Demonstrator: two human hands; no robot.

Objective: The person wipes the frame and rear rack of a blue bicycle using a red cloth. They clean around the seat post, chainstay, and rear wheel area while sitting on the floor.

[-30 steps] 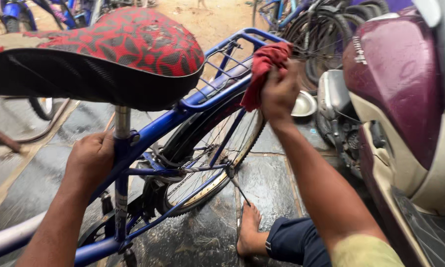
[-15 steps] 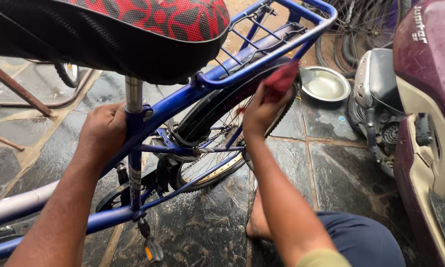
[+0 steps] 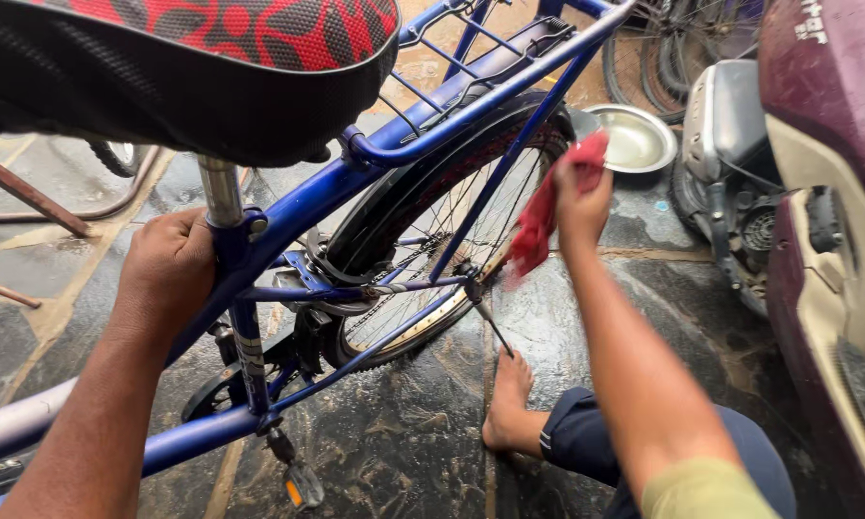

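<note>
Fingers of the left hand [image 3: 168,274] wrap tight around the blue bicycle frame [image 3: 298,216] just below the seat post [image 3: 221,190], at the left of the scene and near the camera. The right hand [image 3: 583,197] is out to the right, its fingers closed on a red cloth [image 3: 540,226] that hangs down from the grip and lies against the far side of the rear wheel [image 3: 432,240], beside the dark mudguard [image 3: 451,135]. Above the wheel runs the blue rear carrier rack [image 3: 495,58], and the red and black patterned saddle [image 3: 192,58] fills the top left of the view. A bare foot [image 3: 509,399] rests on the wet dark stone floor [image 3: 394,442] near the wheel, just below the kickstand [image 3: 490,322]. Farther off, past the wheel, a round metal bowl [image 3: 639,139] sits on the floor. At the right edge stands a maroon and cream scooter [image 3: 826,192], close to the right forearm. A pedal [image 3: 298,481] with an orange reflector hangs low at the near side.
</note>
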